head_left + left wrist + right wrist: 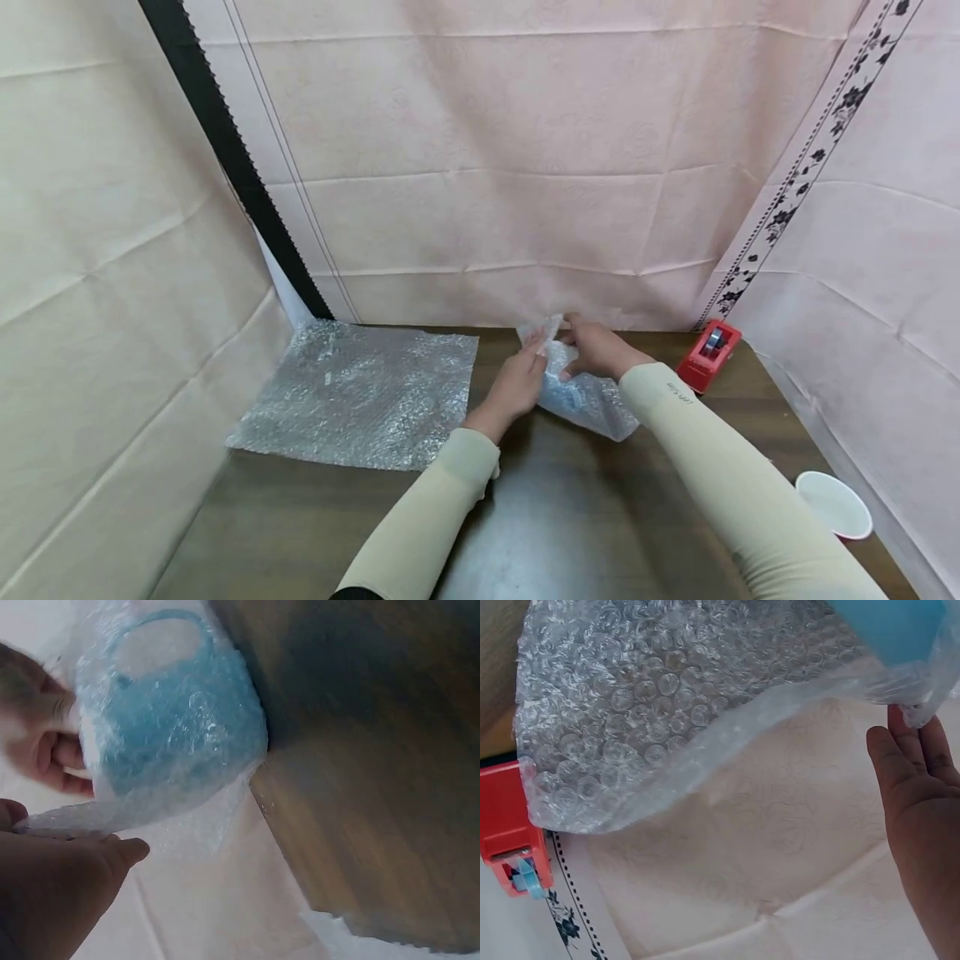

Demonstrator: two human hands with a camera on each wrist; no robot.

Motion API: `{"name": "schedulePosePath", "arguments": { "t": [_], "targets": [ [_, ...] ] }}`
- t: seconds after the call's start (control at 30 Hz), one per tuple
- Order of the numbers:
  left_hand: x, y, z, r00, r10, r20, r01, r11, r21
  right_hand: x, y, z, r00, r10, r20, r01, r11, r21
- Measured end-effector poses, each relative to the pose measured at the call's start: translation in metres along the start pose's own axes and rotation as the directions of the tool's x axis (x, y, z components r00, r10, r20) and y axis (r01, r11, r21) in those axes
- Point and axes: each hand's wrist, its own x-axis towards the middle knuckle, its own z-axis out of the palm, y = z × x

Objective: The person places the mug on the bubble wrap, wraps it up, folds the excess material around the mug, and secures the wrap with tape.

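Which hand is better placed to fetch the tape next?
Probably the right hand: it is nearer the red tape dispenser, while the left hand, farther away, pinches the bubble wrap and could steady it.

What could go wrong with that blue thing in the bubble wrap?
One end of the bubble wrap spreads loose, so it might unfold and let the blue thing slide out if the left hand slackens its pinch. Also, the right sleeve reaches past the white round container near the table's right side; a careless swing might knock it over.
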Motion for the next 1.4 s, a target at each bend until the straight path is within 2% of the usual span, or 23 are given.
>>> {"name": "schedulePosePath", "arguments": {
  "t": [0.1,0.17,0.33,0.47,0.57,0.63,0.73,0.83,1.0,1.1,1.17,1.23,1.33,1.4],
  "targets": [
    [0.003,0.001,0.008,0.996,0.053,0.066,-0.061,0.991,0.120,-0.001,0.000,0.001,0.999,0.032,0.001,-0.032,0.999,0.013],
    [0.003,0.001,0.012,0.991,0.075,0.109,-0.097,0.972,0.214,-0.001,0.001,0.001,0.999,0.041,-0.001,-0.041,0.999,0.003],
    [0.005,0.004,0.020,0.979,0.134,0.154,-0.187,0.893,0.409,-0.002,0.003,-0.005,1.000,0.003,-0.028,-0.004,0.999,-0.041],
    [0.007,0.003,0.026,0.973,0.176,0.149,-0.229,0.824,0.518,-0.004,0.005,-0.009,0.995,-0.066,-0.069,0.062,0.997,-0.051],
    [0.007,0.001,0.029,0.972,0.189,0.141,-0.236,0.779,0.581,-0.008,0.009,-0.012,0.989,-0.130,-0.076,0.126,0.991,-0.055],
    [0.007,-0.001,0.032,0.972,0.187,0.142,-0.234,0.755,0.612,-0.013,0.012,-0.017,0.984,-0.171,-0.051,0.168,0.984,-0.061],
    [0.008,-0.001,0.034,0.973,0.171,0.155,-0.231,0.734,0.638,-0.021,0.012,-0.029,0.982,-0.191,0.004,0.190,0.979,-0.078],
    [0.009,0.000,0.034,0.975,0.151,0.166,-0.223,0.720,0.657,-0.028,0.008,-0.040,0.984,-0.172,0.042,0.175,0.979,-0.101],
    [0.007,0.000,0.031,0.979,0.106,0.172,-0.194,0.730,0.655,-0.033,0.004,-0.037,0.988,-0.092,0.128,0.110,0.983,-0.147],
    [0.005,-0.001,0.030,0.979,0.100,0.177,-0.191,0.756,0.627,-0.033,0.007,-0.028,0.987,-0.003,0.163,0.024,0.992,-0.123],
    [0.005,-0.001,0.028,0.980,0.103,0.173,-0.186,0.793,0.580,-0.033,0.010,-0.023,0.989,0.042,0.142,-0.029,0.995,-0.092],
    [0.005,-0.002,0.026,0.984,0.086,0.159,-0.155,0.851,0.501,-0.030,0.010,-0.018,0.992,0.069,0.107,-0.064,0.997,-0.053],
    [0.005,-0.004,0.021,0.988,0.039,0.148,-0.088,0.937,0.339,-0.025,0.010,-0.010,0.996,0.065,0.055,-0.065,0.998,-0.008],
    [0.006,-0.007,0.015,0.986,0.001,0.166,-0.039,0.975,0.220,-0.020,0.008,-0.004,0.998,0.056,0.029,-0.057,0.998,0.004]
  ]
}}
